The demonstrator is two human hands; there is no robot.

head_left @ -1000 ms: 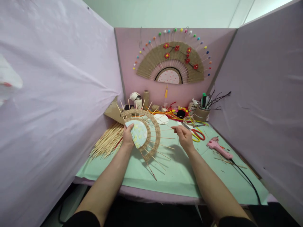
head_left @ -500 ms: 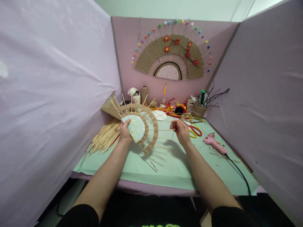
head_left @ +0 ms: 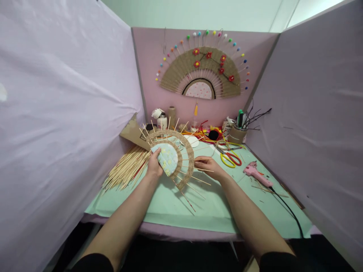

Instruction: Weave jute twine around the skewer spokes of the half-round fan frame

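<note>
Half-woven fan [head_left: 173,133]: my left hand [head_left: 154,167] clamps paper centre [head_left: 169,160]; spokes [head_left: 200,180] radiate rightward; my right hand [head_left: 209,167] touching band [head_left: 190,159] at right edge, fingers pinched narrow, contents unclear.

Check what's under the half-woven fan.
Between the spokes of the fan, green mat and shadow show. The left hand grips the fan by its paper centre; the right hand is at the spokes. Anything beneath the paper centre and woven band is covered.
</note>
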